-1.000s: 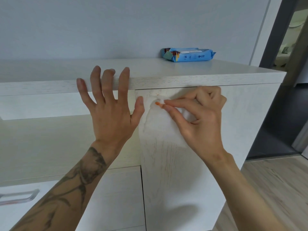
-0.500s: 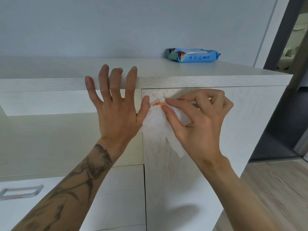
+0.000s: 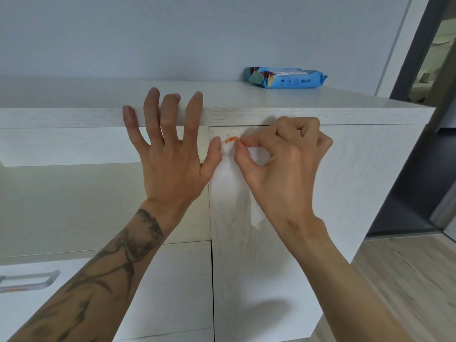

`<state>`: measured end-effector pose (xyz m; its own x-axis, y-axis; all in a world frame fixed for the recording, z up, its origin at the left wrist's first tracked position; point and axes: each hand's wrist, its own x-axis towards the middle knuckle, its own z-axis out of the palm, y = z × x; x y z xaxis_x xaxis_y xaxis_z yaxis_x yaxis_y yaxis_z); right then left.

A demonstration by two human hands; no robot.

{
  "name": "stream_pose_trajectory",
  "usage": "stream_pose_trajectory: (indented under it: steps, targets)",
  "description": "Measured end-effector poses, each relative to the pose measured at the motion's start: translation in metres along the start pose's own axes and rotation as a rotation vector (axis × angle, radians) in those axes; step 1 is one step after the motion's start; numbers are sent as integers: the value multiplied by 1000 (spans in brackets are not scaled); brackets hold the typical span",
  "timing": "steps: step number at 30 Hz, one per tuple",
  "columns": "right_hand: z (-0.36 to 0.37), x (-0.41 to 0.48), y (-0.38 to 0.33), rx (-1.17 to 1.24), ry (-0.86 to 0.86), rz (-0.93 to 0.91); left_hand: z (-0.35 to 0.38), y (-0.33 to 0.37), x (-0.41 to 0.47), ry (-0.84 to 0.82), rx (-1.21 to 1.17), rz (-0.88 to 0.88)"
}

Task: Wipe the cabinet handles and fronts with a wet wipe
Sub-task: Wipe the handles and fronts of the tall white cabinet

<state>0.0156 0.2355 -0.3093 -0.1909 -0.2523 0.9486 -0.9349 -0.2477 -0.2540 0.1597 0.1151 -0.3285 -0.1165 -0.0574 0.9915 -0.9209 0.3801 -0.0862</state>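
Note:
A white wet wipe (image 3: 228, 178) with an orange smear near its top hangs against the front of a white cabinet door (image 3: 266, 255). My right hand (image 3: 281, 166) pinches the wipe between thumb and forefinger just under the cabinet top. My left hand (image 3: 170, 154) lies flat and spread on the cabinet to the left, fingers reaching over the top's front edge (image 3: 74, 117), thumb touching the wipe's left side. Part of the wipe is hidden behind my right hand.
A blue pack of wet wipes (image 3: 286, 77) lies on the cabinet top at the back right. A metal drawer handle (image 3: 29, 280) shows at lower left. A dark doorway (image 3: 429, 119) and wooden floor (image 3: 404, 287) lie to the right.
The wipe has bunched up narrower under my right fingers, which shifted slightly upward toward the cabinet top. My left hand stays spread in the same spot.

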Motion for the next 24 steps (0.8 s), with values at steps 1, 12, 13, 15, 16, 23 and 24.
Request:
stream_pose_trajectory:
  steps: [1, 12, 13, 15, 16, 23, 24]
  targets:
    - [-2, -1, 2, 6, 4, -16, 0, 0, 0, 2, 0, 1]
    - [-10, -4, 8, 48, -37, -33, 2, 0, 0, 12, 6, 2]
    - [-12, -6, 8, 50, -17, -34, 2, 0, 0, 12, 4, 2]
    - [-11, -6, 7, 43, -7, -30, 3, 0, 0, 14, 4, 3]
    - [-7, -5, 6, 39, -22, -33, 3, 0, 0, 17, 5, 2]
    - [-14, -10, 23, 109, 1, -123, 3, -2, 0, 10, -1, 1]
    - [-17, -11, 30, 144, -5, -118, 3, -1, 0, 9, -1, -1]
